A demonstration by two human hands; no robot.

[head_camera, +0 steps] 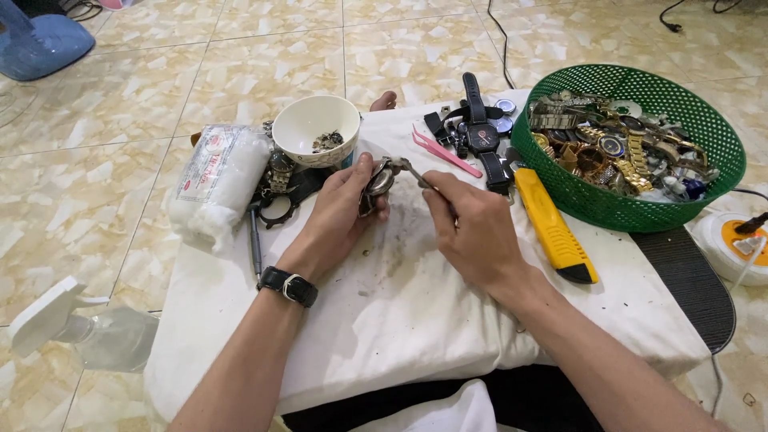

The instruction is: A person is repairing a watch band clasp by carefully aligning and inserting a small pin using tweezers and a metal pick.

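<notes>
Metal watch case between hands

A soft white plastic-wrapped package with red-printed label lies left of the bowl.

We are seeing a bowl sitting on the cloth, behind the left hand. A wrapped roll is lying to its left. Tweezers and a strapped watch are lying right of the bowl, a utility knife beside them, and a basket holding watches farthest right.
</notes>
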